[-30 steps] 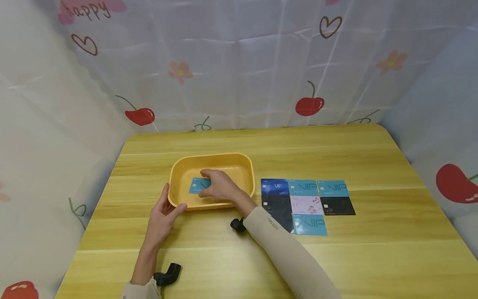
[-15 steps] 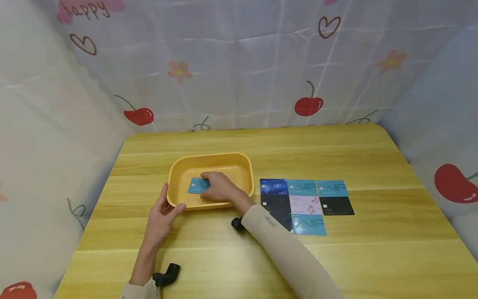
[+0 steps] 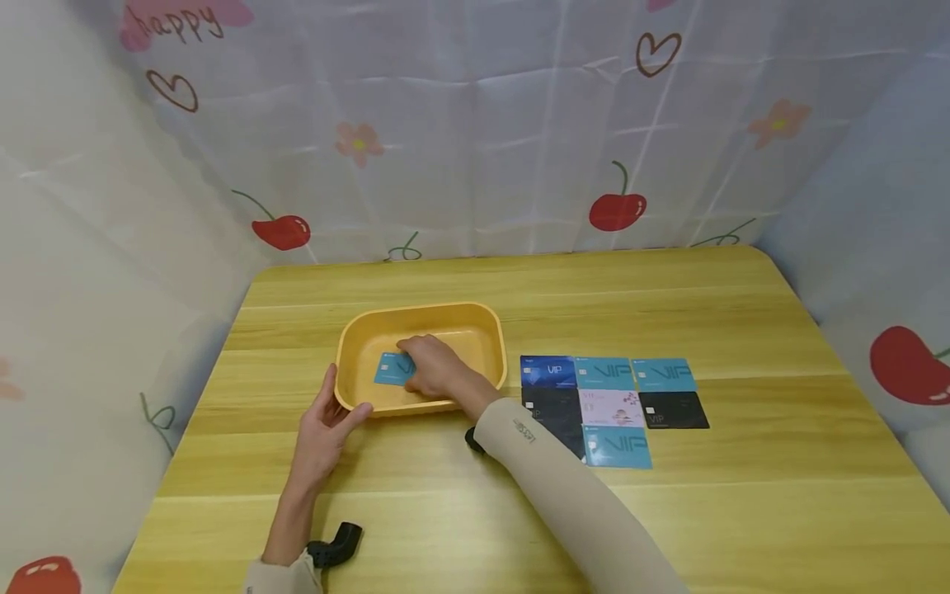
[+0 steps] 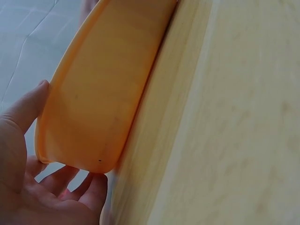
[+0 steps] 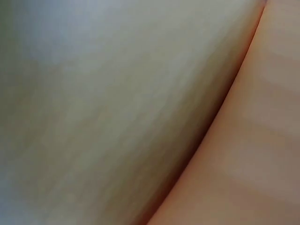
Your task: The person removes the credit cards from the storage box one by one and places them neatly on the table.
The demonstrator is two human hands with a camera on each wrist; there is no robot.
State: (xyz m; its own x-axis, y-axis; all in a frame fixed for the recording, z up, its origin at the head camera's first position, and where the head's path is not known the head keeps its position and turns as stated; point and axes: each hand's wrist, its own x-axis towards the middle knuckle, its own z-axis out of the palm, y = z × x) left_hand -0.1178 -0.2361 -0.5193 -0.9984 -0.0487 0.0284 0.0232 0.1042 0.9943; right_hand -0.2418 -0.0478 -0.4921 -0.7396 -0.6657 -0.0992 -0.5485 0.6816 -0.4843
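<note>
A yellow plastic tray [image 3: 475,342] with rounded corners rests on the table. My left hand [image 3: 321,433] holds its near left corner. In the left wrist view, the thumb of that left hand [image 4: 44,192] lies along one side of the tray [image 4: 103,93] and the fingers curl round its end. Inside the tray, my right hand [image 3: 439,367] reaches down over a light blue VIP card [image 3: 389,369] and pinches it across its long edges. The palm covers the right part of this card. Only blurred sleeve [image 5: 93,103] and skin fill the right wrist view.
Right of the tray, several cards lie edge to edge in rows: a dark blue card [image 3: 547,371], light blue ones such as the front card [image 3: 618,448], a pink card [image 3: 610,407] and black ones like the rightmost [image 3: 673,410]. Printed curtains stand behind the wooden table [image 3: 779,495].
The right hand's fingers have drawn in on the light blue card, and the right forearm has shifted slightly left. My left hand and the tray have stayed in place.
</note>
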